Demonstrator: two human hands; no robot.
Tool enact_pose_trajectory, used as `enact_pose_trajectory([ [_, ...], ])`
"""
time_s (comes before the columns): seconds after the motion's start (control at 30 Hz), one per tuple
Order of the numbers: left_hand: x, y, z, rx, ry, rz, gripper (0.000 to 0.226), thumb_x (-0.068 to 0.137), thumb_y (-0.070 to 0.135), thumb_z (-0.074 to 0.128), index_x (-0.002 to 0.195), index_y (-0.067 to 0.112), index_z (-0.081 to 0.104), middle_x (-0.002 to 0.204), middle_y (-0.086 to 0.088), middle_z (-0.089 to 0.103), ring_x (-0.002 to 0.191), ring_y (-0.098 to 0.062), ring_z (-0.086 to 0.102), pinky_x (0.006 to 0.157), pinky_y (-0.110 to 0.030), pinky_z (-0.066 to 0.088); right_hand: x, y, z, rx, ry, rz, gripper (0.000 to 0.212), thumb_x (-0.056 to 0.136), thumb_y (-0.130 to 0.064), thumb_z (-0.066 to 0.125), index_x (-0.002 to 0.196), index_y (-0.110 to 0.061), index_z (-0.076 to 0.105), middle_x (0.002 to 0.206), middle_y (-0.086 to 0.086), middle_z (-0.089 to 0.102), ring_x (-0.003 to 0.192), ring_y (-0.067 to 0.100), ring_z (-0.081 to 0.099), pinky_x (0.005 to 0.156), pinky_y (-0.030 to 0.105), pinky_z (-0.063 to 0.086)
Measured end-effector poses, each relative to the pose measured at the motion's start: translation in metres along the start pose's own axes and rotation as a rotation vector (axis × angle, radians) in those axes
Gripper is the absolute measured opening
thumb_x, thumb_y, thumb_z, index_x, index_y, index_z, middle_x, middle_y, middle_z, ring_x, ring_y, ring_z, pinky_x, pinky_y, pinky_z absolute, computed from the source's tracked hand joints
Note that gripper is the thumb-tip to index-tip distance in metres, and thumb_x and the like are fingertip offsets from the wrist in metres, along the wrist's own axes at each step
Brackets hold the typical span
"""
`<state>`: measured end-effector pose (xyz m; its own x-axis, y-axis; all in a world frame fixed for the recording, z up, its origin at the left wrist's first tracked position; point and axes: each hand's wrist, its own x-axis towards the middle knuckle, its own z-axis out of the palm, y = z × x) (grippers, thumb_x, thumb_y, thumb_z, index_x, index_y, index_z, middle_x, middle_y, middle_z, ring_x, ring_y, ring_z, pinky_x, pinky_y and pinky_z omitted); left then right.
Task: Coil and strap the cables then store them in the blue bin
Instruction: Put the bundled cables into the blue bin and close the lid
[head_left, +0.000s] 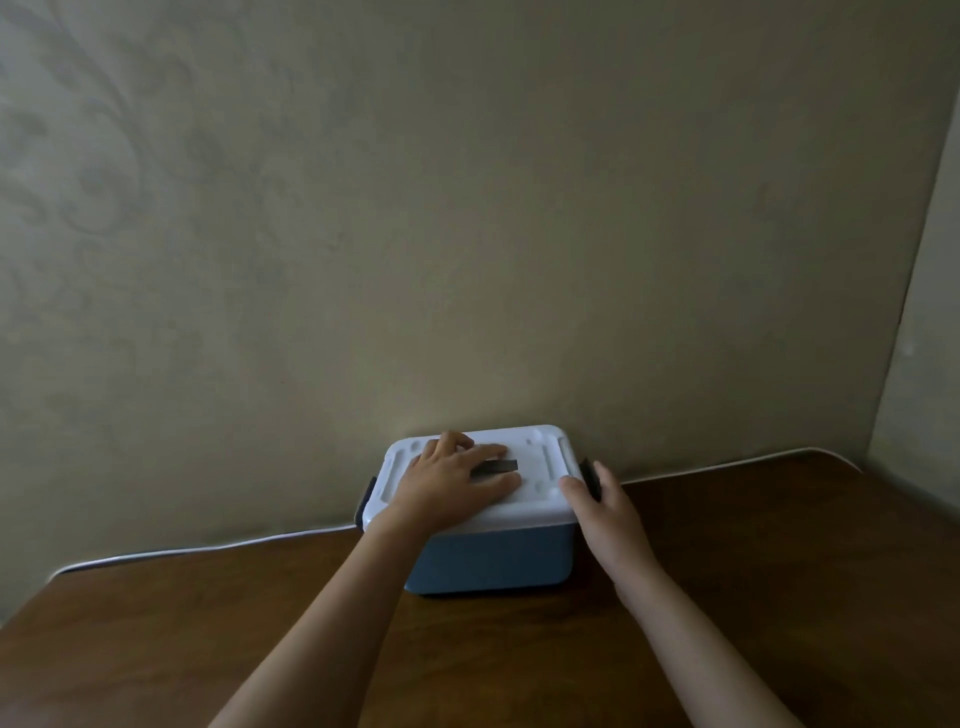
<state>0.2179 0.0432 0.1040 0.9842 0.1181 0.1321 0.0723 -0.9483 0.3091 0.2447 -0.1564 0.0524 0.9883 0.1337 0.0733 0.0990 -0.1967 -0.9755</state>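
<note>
1. Blue bin (498, 558): stood on the wooden table (727, 597) against the wall, white lid (540, 501) fitted.
2. Left hand (452, 480): laid flat on the lid, fingers straight.
3. Right hand (605, 506): curled round the dark right-side latch (589, 475).

View: single head-worn wide-angle camera, no second view to overlap
Position: above the near edge of the wooden table (727, 597), behind both forearms
Facing: forward and slightly down, toward the patterned wall (467, 208)
Nearness: close enough for both hands to reach the blue bin (498, 561) at centre frame
Distortion: table edge bowed by the wide lens
</note>
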Motion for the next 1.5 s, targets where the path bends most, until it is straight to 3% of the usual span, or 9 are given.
enact_pose_trajectory([
  [0.23,0.001,0.001,0.005,-0.012,0.017,-0.035,0.058,0.087,0.076,0.045,0.14,0.054,0.044,0.143,0.01,0.035,0.139,-0.018,0.032,0.119,-0.037,0.022,0.022,-0.023,-0.003,-0.027,-0.017,-0.082,0.06,0.097,-0.017,0.06,0.153,-0.028,0.04,0.152,-0.012,0.048,0.14,0.014,0.044,0.106,0.031,0.038],
  [0.33,0.0,0.001,0.005,-0.018,0.02,-0.039,0.058,0.087,0.076,0.045,0.14,0.054,0.045,0.143,0.01,0.034,0.139,-0.019,0.032,0.119,-0.037,0.022,0.022,-0.026,-0.002,-0.133,-0.03,-0.125,0.056,0.101,-0.017,0.057,0.153,-0.028,0.04,0.151,-0.014,0.05,0.137,0.013,0.046,0.097,0.028,0.039],
  [0.87,0.0,0.002,0.007,0.022,0.052,-0.01,0.059,0.088,0.076,0.043,0.141,0.05,0.047,0.141,0.007,0.04,0.135,-0.017,0.035,0.116,-0.037,0.025,0.027,-0.03,-0.006,-0.346,-0.071,-0.181,0.05,0.104,-0.015,0.049,0.153,-0.025,0.043,0.154,-0.009,0.048,0.142,0.012,0.042,0.109,0.029,0.037],
  [1.03,-0.003,0.004,0.007,0.016,0.074,-0.008,0.058,0.088,0.074,0.045,0.14,0.049,0.05,0.139,0.006,0.041,0.134,-0.017,0.036,0.116,-0.036,0.026,0.029,-0.031,-0.006,-0.343,-0.071,-0.177,0.05,0.103,-0.009,0.05,0.151,-0.023,0.047,0.151,-0.007,0.052,0.14,0.012,0.045,0.103,0.022,0.036],
  [1.13,-0.004,0.005,0.007,-0.018,0.086,-0.017,0.054,0.087,0.073,0.048,0.135,0.048,0.056,0.136,0.007,0.045,0.131,-0.015,0.04,0.113,-0.036,0.031,0.027,-0.033,-0.001,-0.383,-0.06,-0.174,0.05,0.105,-0.01,0.045,0.153,-0.024,0.043,0.155,-0.006,0.047,0.143,0.014,0.042,0.11,0.03,0.038],
  [1.23,-0.008,0.003,0.002,-0.171,0.219,-0.012,0.034,0.092,0.048,0.056,0.121,0.037,0.07,0.123,0.006,0.064,0.116,-0.016,0.059,0.093,-0.033,0.049,0.026,-0.043,0.004,-0.63,-0.052,-0.206,0.047,0.107,-0.014,0.041,0.153,-0.022,0.043,0.15,0.001,0.051,0.134,0.022,0.05,0.103,0.034,0.044],
  [1.3,-0.018,-0.001,-0.002,-0.288,0.405,-0.033,0.029,0.093,0.029,0.057,0.117,0.03,0.072,0.119,0.005,0.067,0.109,-0.017,0.062,0.084,-0.028,0.047,0.024,-0.053,0.011,-0.809,-0.046,-0.306,0.045,0.106,-0.014,0.042,0.15,-0.02,0.046,0.151,0.004,0.049,0.14,0.025,0.044,0.109,0.039,0.042],
  [1.4,-0.038,-0.022,-0.005,-0.308,0.605,-0.069,0.033,0.091,0.025,0.062,0.124,0.03,0.067,0.121,0.003,0.062,0.11,-0.02,0.057,0.092,-0.034,0.048,0.021,-0.064,0.035,-0.814,-0.17,-0.515,0.045,0.106,-0.02,0.045,0.15,-0.021,0.047,0.16,-0.003,0.04,0.152,0.017,0.024,0.123,0.037,0.022],
  [1.5,-0.059,-0.052,-0.004,-0.378,0.568,-0.239,0.056,0.089,0.035,0.065,0.143,0.028,0.05,0.135,-0.005,0.048,0.125,-0.023,0.046,0.107,-0.041,0.042,0.017,-0.074,0.068,-0.827,-0.348,-0.587,0.047,0.104,-0.035,0.049,0.15,-0.027,0.047,0.162,-0.008,0.034,0.152,0.012,0.022,0.121,0.033,0.019],
])
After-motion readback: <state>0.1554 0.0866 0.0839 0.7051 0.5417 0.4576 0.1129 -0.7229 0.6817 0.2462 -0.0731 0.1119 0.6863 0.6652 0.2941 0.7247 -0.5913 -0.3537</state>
